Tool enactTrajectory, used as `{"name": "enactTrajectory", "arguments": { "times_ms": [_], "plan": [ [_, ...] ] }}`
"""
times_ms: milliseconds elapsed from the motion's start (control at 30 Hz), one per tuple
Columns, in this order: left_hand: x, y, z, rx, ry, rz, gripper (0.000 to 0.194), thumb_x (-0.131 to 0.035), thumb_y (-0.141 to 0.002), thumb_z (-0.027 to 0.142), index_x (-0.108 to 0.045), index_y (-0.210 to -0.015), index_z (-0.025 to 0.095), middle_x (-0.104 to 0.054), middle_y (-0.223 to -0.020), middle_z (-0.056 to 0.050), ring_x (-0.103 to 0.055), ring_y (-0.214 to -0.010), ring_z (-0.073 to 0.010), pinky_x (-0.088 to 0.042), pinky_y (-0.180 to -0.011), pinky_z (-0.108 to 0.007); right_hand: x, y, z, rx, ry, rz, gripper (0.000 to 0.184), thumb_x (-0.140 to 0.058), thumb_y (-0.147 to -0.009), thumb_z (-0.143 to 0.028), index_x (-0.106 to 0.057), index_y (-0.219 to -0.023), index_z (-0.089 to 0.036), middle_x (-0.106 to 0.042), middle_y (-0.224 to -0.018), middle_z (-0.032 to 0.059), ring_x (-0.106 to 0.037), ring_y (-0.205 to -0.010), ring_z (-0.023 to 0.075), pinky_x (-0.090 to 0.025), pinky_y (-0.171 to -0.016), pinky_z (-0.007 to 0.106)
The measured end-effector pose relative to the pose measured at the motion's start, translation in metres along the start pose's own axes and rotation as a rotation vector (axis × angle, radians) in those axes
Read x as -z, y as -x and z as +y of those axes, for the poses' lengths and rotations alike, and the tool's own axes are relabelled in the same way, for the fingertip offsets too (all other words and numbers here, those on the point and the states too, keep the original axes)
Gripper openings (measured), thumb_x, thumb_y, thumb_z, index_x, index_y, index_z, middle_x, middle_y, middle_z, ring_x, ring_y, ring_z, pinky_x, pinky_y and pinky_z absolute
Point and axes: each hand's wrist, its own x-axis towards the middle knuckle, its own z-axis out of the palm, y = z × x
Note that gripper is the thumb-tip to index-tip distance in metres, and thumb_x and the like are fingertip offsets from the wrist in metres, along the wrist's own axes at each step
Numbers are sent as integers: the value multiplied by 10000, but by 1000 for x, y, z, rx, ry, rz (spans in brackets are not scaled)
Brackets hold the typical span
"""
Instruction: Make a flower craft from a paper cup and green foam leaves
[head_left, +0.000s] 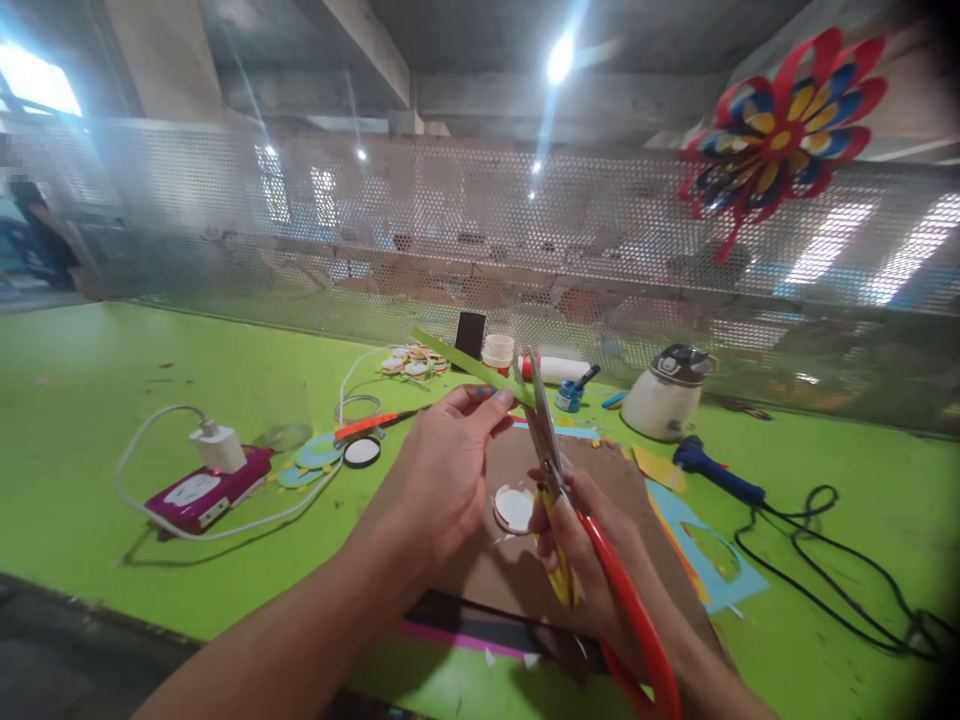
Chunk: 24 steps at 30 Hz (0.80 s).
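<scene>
Between thumb and forefinger, my left hand pinches a narrow light-green paper strip, which slants up and to the left. My right hand is closed round red-handled scissors, whose parted blades point upward at the strip's right end. A curved yellow piece shows at my right fingers; whether it is held apart from the scissors is unclear. Below the hands, a round white disc lies on a brown board.
On the green table are a purple power strip with a white cable, an orange cutter, a blue jar, a white-and-black container and a blue-handled corded tool. Perforated metal panels stand behind.
</scene>
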Motion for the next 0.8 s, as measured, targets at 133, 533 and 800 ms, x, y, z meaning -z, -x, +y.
{"name": "enactTrajectory", "arguments": {
  "times_ms": [133, 533, 800],
  "plan": [
    [1, 0, -1, 14, -10, -13, 66, -710, -756, 143, -645, -759, 139, -668, -722, -6, -620, -705, -95, -475, -726, -225, -3, 0, -1, -31, -34, 30, 473, -408, -909, -623, -511, -1130, -218, -584, -765, -5, -549, -596, 134, -453, -535, 265],
    [1, 2, 0, 57, 28, 8, 83, -719, -714, 122, -640, -695, 139, -651, -701, -11, -604, -673, -110, -468, -722, -264, -3, 1, -1, -21, 4, 8, 454, -386, -928, -601, -476, -1144, -212, -574, -825, 7, -552, -673, 150, -465, -619, 289],
    [5, 2, -2, 54, -5, 34, 78, -726, -707, 132, -650, -690, 143, -650, -729, -15, -609, -728, -122, -451, -754, -271, -3, 1, 2, -30, 38, -1, 464, -375, -934, -602, -477, -1160, -209, -566, -824, 10, -530, -675, 150, -451, -623, 297]
  ]
}}
